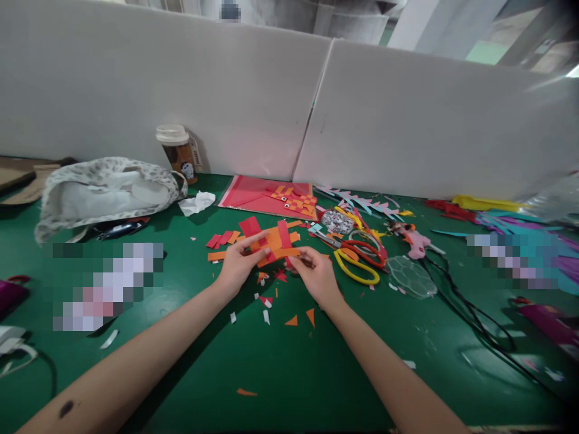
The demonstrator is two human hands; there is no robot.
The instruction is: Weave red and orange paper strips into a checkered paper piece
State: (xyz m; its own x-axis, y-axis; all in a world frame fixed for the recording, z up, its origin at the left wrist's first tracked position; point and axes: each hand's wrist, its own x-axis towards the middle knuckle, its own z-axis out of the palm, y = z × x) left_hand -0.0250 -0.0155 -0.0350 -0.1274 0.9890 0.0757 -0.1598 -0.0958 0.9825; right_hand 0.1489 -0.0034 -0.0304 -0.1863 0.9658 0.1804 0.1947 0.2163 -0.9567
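Note:
Between my hands is a piece of interlaced red and orange paper strips (261, 242), low over the green table. My left hand (239, 263) pinches its left side, thumb and forefinger on the paper. The fingers of my right hand (319, 274) close on the right end of an orange paper strip (289, 252) that lies across the piece. My fingers hide part of the lower edge. Short red paper pieces (220, 240) lie just left of it. Behind it, a checked red and orange paper fish (296, 202) rests on a red sheet (248, 196).
Right of my hands lie yellow-handled scissors (362, 272), red-handled scissors (368, 253) and a pink glue gun (416, 242) with a black cord. A lidded cup (178, 155) and a spotted bag (108, 193) stand back left, before a white partition (158, 72). Orange scraps (292, 321) are scattered nearby.

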